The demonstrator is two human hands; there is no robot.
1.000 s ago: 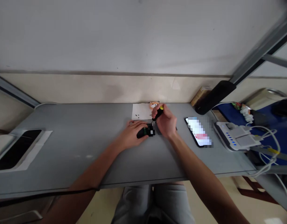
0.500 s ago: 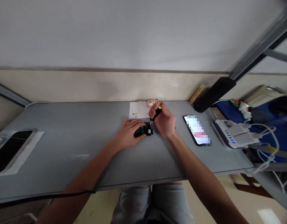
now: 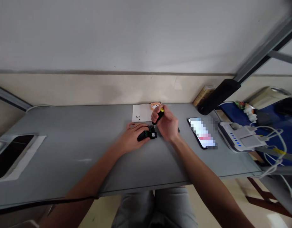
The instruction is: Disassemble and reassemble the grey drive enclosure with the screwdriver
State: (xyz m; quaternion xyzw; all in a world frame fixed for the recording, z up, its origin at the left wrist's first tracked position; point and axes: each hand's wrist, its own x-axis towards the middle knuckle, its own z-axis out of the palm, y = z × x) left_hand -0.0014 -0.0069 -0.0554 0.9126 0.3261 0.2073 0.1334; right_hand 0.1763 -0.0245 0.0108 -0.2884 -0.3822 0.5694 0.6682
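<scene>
Right fingers curl tight around the black screwdriver, its yellow end poking up past the thumb side of the right hand, the shaft slanting down to the black device; whether the tip touches is too small to tell. Over on the other side, the left hand clamps that device flat on the grey desk, fingers close together over its far side, thumb along the near one, a green patch and a white label showing at its right end. Just behind the hands lies the white paper, reaching almost to the desk's back edge, small dark bits scattered on it and an orange-and-white animal-faced piece at its far right corner. Now the room: leftward, a broad stretch of desktop runs from the left hand out to a dark-screened device on a white sheet. Rightward it's tighter, a strip of desk between the right wrist and the lit phone, then the power strip near the right edge, trailing cables. A black cylinder leans behind the phone. Both forearms cross the desk's front edge; at the back, the wall bounds everything.
</scene>
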